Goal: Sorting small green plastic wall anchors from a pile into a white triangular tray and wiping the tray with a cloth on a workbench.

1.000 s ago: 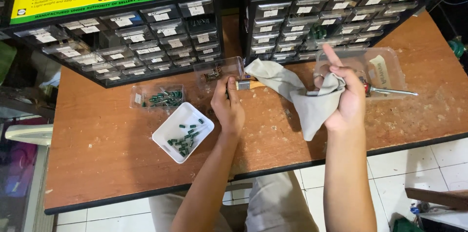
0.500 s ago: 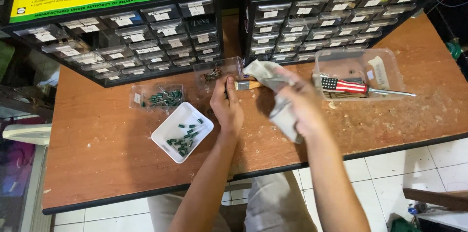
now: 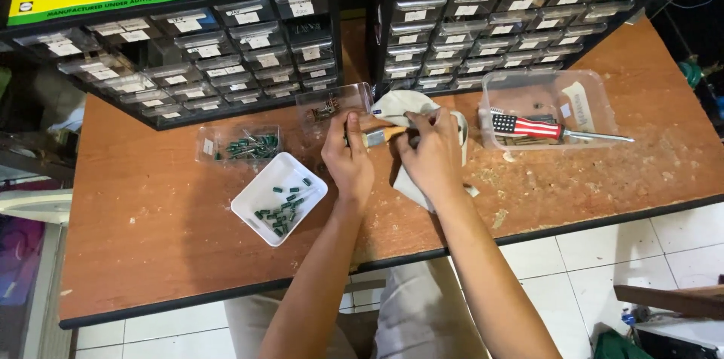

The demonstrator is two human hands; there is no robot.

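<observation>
Worn wooden table (image 3: 151, 253), 2 drawer cabinets (image 3: 188, 50), white-tiled floor (image 3: 588, 253), hands (image 3: 392, 151) pinching cloth (image 3: 411, 106)

Two black multi-drawer parts cabinets (image 3: 483, 23) wall off the rear of the worn wooden tabletop (image 3: 151, 253). A white square tray (image 3: 260, 197) crowds the left; bare wood lies open along the front edge.

Both forearms reach up from the lower edge, bare, converging toward the middle. The left hand (image 3: 348, 157) lies palm down, fingers curled, thumb extended forward, its grip closed. The right hand (image 3: 434, 154) sits just beside it, nearly touching, knuckles up, fingers bent and pinched shut. The wrists are straight, the elbows out of view.
</observation>
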